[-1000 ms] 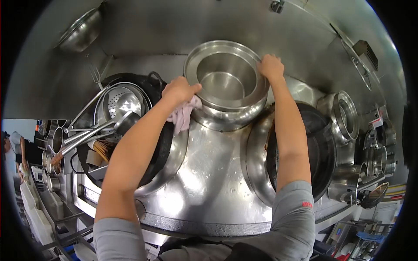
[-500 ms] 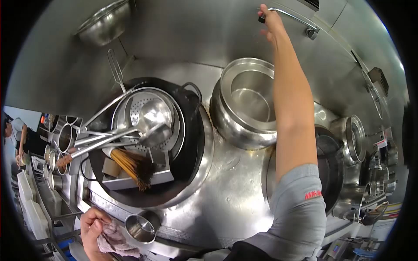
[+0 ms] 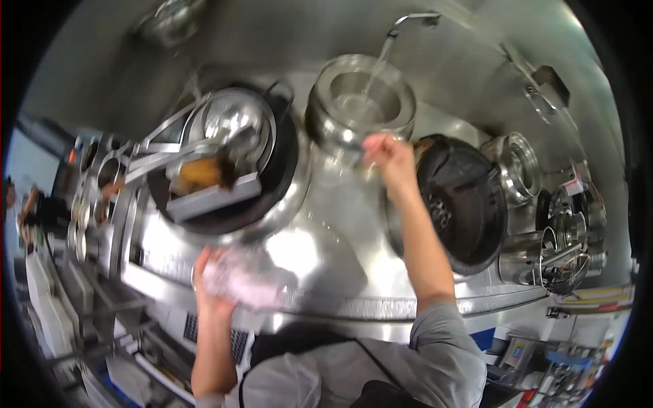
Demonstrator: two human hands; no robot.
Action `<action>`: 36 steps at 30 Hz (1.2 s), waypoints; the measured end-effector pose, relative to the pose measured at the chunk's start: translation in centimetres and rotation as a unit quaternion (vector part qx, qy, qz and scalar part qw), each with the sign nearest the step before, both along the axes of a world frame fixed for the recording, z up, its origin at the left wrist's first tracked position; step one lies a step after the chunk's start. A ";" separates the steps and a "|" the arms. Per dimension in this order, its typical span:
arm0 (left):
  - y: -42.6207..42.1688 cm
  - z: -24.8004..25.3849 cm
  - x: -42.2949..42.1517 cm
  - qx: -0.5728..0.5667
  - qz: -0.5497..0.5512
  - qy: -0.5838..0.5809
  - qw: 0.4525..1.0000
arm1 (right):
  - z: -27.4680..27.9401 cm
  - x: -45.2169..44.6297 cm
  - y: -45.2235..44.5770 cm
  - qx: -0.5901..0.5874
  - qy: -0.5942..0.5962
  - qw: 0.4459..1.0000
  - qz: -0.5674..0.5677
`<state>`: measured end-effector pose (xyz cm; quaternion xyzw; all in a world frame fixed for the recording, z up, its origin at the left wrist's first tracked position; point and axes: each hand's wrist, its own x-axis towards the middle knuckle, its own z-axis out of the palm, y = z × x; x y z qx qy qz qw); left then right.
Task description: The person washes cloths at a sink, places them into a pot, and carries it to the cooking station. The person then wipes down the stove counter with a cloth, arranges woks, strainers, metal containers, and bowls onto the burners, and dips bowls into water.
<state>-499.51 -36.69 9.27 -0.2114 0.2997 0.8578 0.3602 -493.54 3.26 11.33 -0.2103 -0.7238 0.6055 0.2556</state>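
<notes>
My left hand (image 3: 209,275) grips a pinkish cloth (image 3: 243,277), blurred by motion, over the steel counter's front edge. My right hand (image 3: 393,163) is in the air just in front of the round steel pot (image 3: 325,126); its fingers are smeared, and I cannot tell whether they are open or closed. Above that pot hangs the faucet (image 3: 394,32), with a stream of water falling into the pot. On the left, a black wok (image 3: 289,156) holds a perforated strainer, a steel ladle (image 3: 235,119), a bamboo brush (image 3: 201,175) and a steel box-shaped piece (image 3: 214,198).
A second dark wok (image 3: 469,231) sits to the right of my right hand. Steel pots (image 3: 520,170) and utensils line the right side. A steel bowl (image 3: 170,20) is at the upper left. Another person (image 3: 44,211) stands at the far left.
My right hand has left the faucet and come down towards me. The faucet now points over the pot, with water running. My left hand has moved up and right with the cloth.
</notes>
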 end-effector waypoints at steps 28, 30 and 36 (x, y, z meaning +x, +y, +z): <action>-11.6 -9.1 -1.2 -0.293 -0.273 0.856 0.327 | -10.6 31.6 -39.5 -0.475 0.063 0.857 -0.192; -6.2 -6.9 0.3 -0.242 -0.233 0.887 0.316 | -12.5 34.6 -39.8 -0.501 0.101 0.834 -0.207; 13.3 -11.5 0.8 -0.293 -0.180 0.923 0.173 | -13.6 40.8 -42.2 -0.591 0.248 0.739 -0.209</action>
